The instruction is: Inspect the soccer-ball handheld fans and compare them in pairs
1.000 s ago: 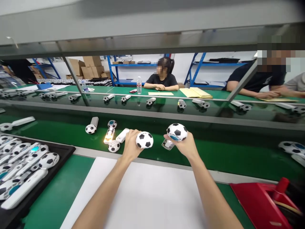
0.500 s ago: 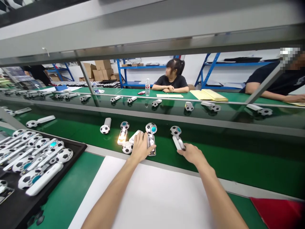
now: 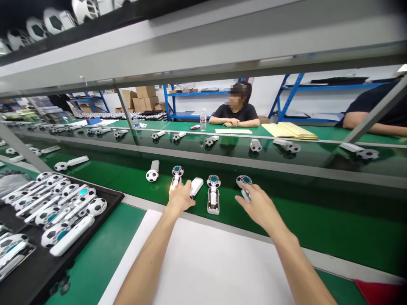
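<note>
My left hand (image 3: 180, 199), fingers spread, reaches over a lit device (image 3: 178, 171) with a football-patterned round head; its glowing handle is partly under the fingers. Beside that hand a white handle piece (image 3: 197, 186) lies at a slant, its lower end hidden. Between the hands, apart from both, lies another football-headed device (image 3: 213, 201) with its inner parts exposed. My right hand (image 3: 260, 206) is over a third football-headed device (image 3: 244, 181), fingers stretched across it and thumb held away. Its handle is mostly hidden by that hand.
A black tray (image 3: 108, 204) of football-headed devices stands left. White paper (image 3: 197, 262) covers the near bench. Across the green belt (image 3: 318, 207), more devices lie along a ledge. Two people sit opposite, near a bottle (image 3: 203, 120). A low shelf (image 3: 203, 46) hangs overhead.
My left hand has moved left, off the middle device and onto the lit one. My right hand has moved from its device's handle end up towards the round head, its grip loosened.
</note>
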`<state>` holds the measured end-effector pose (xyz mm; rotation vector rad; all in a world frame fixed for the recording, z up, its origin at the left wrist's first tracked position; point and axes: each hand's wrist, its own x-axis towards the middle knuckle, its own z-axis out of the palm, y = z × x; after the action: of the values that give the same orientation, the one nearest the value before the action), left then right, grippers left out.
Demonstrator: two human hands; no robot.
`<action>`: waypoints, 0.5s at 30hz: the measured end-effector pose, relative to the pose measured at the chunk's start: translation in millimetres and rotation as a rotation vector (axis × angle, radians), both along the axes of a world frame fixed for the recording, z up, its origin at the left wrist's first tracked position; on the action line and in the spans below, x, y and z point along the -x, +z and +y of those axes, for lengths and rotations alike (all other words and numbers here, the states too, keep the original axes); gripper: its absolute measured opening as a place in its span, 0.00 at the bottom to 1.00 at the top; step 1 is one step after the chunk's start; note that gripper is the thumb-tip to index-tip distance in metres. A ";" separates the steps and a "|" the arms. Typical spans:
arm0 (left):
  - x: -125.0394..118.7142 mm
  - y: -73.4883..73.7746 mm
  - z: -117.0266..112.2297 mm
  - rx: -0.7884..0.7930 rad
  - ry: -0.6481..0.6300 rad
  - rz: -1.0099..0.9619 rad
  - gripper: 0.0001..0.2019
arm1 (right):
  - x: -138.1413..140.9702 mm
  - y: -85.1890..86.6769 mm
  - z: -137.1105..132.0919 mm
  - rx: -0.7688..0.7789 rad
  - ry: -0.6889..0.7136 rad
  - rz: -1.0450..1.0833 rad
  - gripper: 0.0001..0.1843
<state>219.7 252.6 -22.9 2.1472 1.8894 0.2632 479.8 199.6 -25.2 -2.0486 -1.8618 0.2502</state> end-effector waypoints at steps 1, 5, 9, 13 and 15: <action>-2.3 6.7 -3.1 -0.032 -0.002 -0.032 0.19 | 7.2 1.2 -1.8 -0.041 0.072 0.024 0.28; -5.5 40.7 -22.8 -0.135 -0.007 -0.240 0.09 | 36.7 3.8 -10.1 -0.139 0.295 0.158 0.35; 2.1 68.6 -38.7 0.037 -0.204 -0.852 0.05 | 54.7 12.0 -19.6 -0.050 0.443 0.324 0.40; 7.6 66.5 -28.6 0.127 -0.239 -1.098 0.12 | 58.7 25.2 -25.7 0.030 0.459 0.559 0.18; 9.1 50.9 -14.7 0.028 -0.077 -0.892 0.20 | 58.4 29.9 -26.9 0.010 0.384 0.718 0.17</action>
<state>210.5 237.9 28.0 1.6352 1.2635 0.9731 421.4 172.7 4.7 -1.3119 -1.7325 0.9502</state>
